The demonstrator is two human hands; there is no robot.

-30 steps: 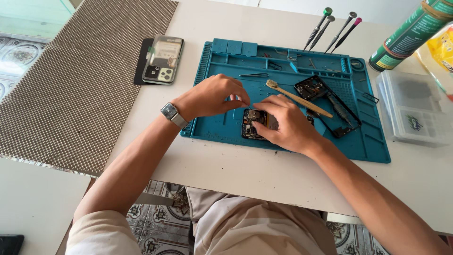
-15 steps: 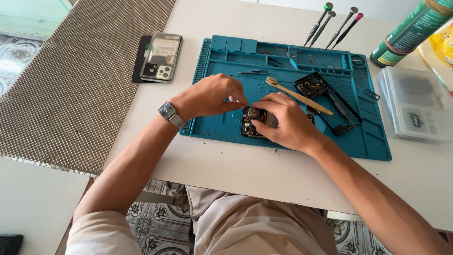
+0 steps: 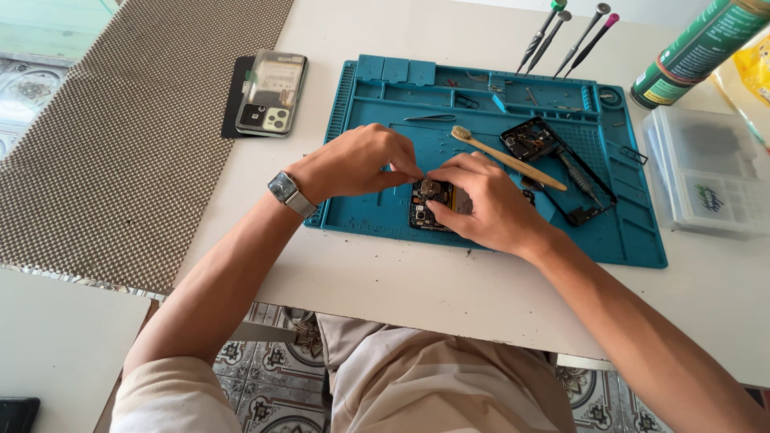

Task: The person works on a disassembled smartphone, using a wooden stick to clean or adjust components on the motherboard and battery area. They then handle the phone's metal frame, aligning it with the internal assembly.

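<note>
Both hands meet over a small dark circuit board (image 3: 433, 206) that lies on the near part of the blue work mat (image 3: 377, 216). The left hand (image 3: 357, 160) pinches its fingertips shut on something tiny at the top of the board; it is too small to tell what it is. The right hand (image 3: 481, 204) curls around the board and holds it from the right side.

To do this well, I think the right hand should keep the board flat and steady, and the left hand should move slowly and gently, because the parts are small and could snap or fly off.

There is not much room to the right. A wooden brush (image 3: 505, 156) lies just beside the right hand, and an open phone frame (image 3: 561, 168) sits right behind it. To the left and near side, the mat is free, with its raised edge close by. The white table (image 3: 401, 281) has room before its near edge. A phone (image 3: 271, 92) lies well apart, far left.
</note>
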